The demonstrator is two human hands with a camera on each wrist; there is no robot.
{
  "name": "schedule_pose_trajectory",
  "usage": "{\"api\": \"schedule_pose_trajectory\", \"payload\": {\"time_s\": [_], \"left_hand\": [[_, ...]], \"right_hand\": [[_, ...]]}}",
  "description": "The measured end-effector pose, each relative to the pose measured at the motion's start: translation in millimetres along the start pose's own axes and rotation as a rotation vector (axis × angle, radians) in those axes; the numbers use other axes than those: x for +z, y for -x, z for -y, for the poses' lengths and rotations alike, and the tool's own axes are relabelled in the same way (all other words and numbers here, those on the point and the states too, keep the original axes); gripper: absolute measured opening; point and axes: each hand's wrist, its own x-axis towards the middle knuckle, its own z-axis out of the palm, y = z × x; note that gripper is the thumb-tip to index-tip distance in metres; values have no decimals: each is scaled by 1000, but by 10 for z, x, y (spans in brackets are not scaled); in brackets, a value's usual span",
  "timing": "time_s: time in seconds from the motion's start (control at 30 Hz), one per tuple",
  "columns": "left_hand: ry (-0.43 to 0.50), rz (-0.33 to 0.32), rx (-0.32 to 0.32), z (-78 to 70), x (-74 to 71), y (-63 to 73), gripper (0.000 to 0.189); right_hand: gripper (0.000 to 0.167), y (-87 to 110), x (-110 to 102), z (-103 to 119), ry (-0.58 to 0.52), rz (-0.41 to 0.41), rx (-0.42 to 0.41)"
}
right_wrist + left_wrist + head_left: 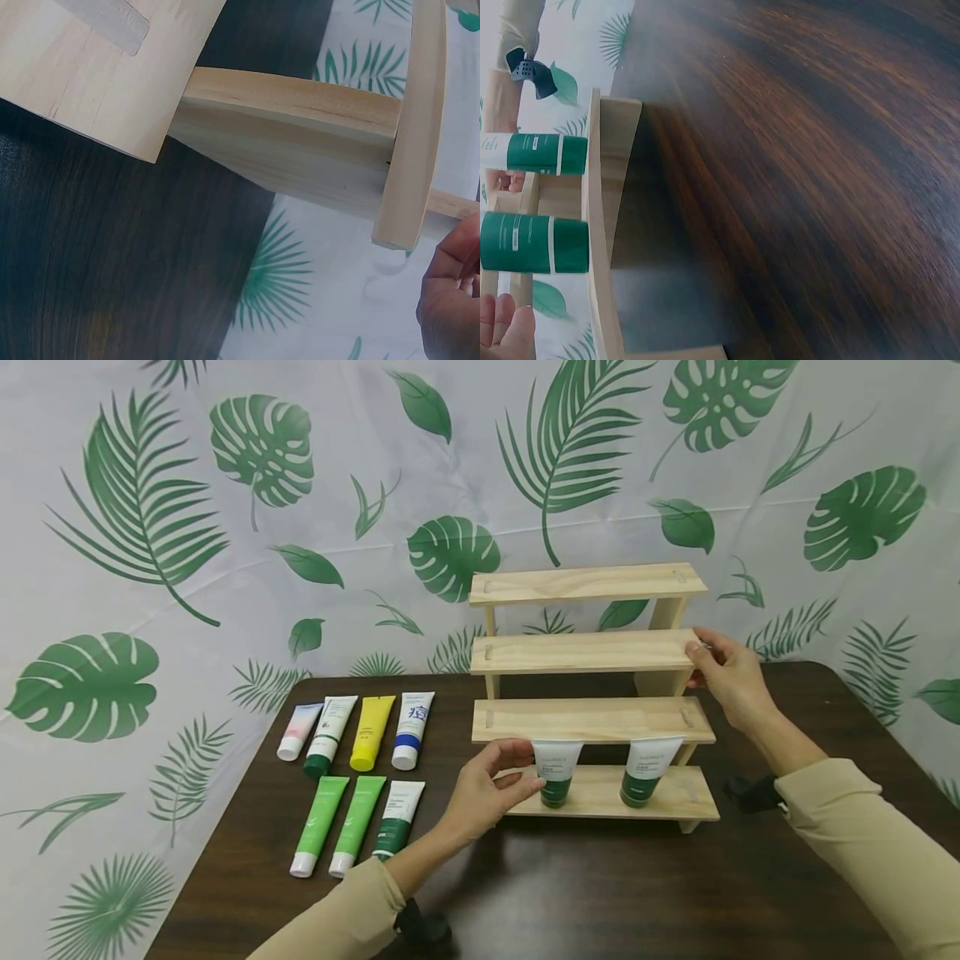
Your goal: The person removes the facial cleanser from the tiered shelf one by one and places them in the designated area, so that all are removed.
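A stepped wooden display rack (588, 652) stands on the dark table. Two white and dark-green squeeze tubes are upright on its lowest board: a left tube (557, 768) and a right tube (651, 770). My left hand (491, 789) is beside the left tube, fingers loosely bent around nothing. In the left wrist view, its fingertips (506, 326) appear just apart from the nearer tube (532, 244). My right hand (731, 681) grips the right end of the rack's second board from the top, thumb on the board; the right wrist view shows only part of this hand (454, 292).
Left of the rack, several tubes lie in two rows on the table (525, 893): a yellow tube (372, 733), a blue-and-white tube (412, 732), a light green tube (318, 827) and others. A leaf-print cloth (360, 460) hangs behind.
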Motion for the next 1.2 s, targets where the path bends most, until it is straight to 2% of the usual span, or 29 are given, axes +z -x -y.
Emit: {"api": "schedule_pose_trajectory", "payload": {"time_s": [0.2,0.67,0.93,1.2], "left_hand": [[36,-10,-4,15,101,-25,43],[97,-17,38,72,257,-58,41],[141,-16,70,106,298,-69,40],[128,-27,100,113,293,-65,37]], "right_hand": [[62,3,3,-1,-8,-1,3],[60,6,12,-4,10,-10,-15],[60,10,15,3,9,-10,-24],[59,4,12,-3,23,-14,-14]]}}
